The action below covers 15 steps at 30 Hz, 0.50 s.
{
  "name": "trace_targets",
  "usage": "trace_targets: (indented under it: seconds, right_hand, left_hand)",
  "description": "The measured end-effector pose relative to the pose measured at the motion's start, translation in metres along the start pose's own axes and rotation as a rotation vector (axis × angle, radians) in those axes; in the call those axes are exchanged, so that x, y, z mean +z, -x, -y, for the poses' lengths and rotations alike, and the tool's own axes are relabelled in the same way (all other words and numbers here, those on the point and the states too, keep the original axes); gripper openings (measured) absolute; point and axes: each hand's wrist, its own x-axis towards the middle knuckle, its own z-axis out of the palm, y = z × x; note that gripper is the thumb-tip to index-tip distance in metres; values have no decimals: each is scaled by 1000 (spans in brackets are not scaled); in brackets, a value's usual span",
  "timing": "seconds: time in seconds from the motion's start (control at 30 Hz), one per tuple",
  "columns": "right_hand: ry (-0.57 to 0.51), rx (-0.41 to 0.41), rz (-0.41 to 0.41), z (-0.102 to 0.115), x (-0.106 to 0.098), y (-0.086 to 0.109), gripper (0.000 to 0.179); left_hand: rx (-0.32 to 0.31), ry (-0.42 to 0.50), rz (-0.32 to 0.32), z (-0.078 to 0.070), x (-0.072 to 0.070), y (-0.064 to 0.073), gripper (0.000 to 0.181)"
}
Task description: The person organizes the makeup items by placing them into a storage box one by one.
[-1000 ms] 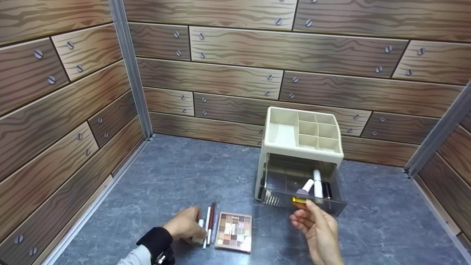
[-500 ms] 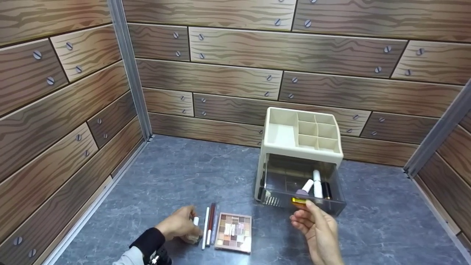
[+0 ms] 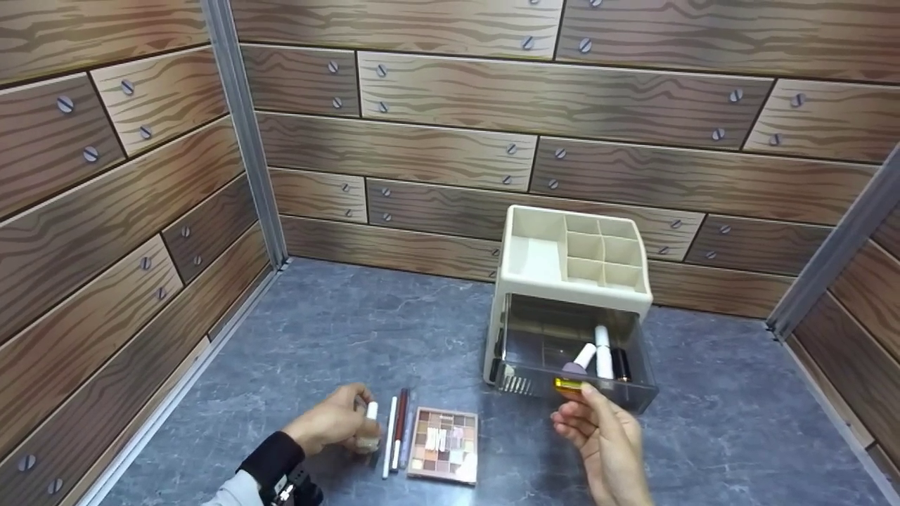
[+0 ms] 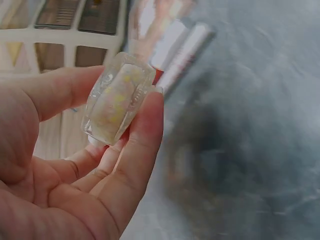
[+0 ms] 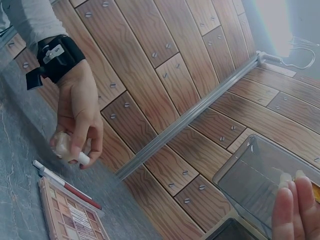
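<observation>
My left hand (image 3: 327, 425) pinches a small clear glass bottle (image 4: 120, 97) with yellow flecks inside and a white cap (image 3: 372, 410). It is beside the slim pencils and looks raised off the tabletop in the right wrist view. My right hand (image 3: 608, 436) holds a small glossy yellow-gold piece (image 3: 568, 384) between thumb and fingers, at the front of the pulled-out clear drawer (image 3: 538, 385). Inside the drawer lie a purple bottle with a white cap (image 3: 585, 353), a white tube (image 3: 603, 360) and a black tube (image 3: 620, 365). Fingers partly hide the yellow-gold piece.
A cream organizer (image 3: 536, 284) with top compartments stands near the back wall, above the drawer. On the grey tabletop (image 3: 337, 316) lie a white pencil (image 3: 389, 443), a dark red pencil (image 3: 401, 418), a pale lilac stick (image 3: 408, 439) and an eyeshadow palette (image 3: 443, 446).
My left hand has drawn leftward with the bottle, away from the pencils. My right hand stays in place at the drawer front, still holding the yellow-gold piece.
</observation>
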Motion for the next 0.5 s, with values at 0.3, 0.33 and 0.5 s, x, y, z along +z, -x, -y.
trace_targets:
  seconds: [0.3, 0.33, 0.5]
  right_hand:
    - [5, -6, -3, -1, 2, 0, 34]
    - [3, -2, -3, -1, 2, 0, 34]
    - [7, 9, -15, -1, 1, 1, 34]
  left_hand:
    - [96, 108, 34, -34, -1, -5, 47]
    - [104, 122, 48, -38, 0, -5, 47]
    - [121, 169, 96, -52, 5, -4, 44]
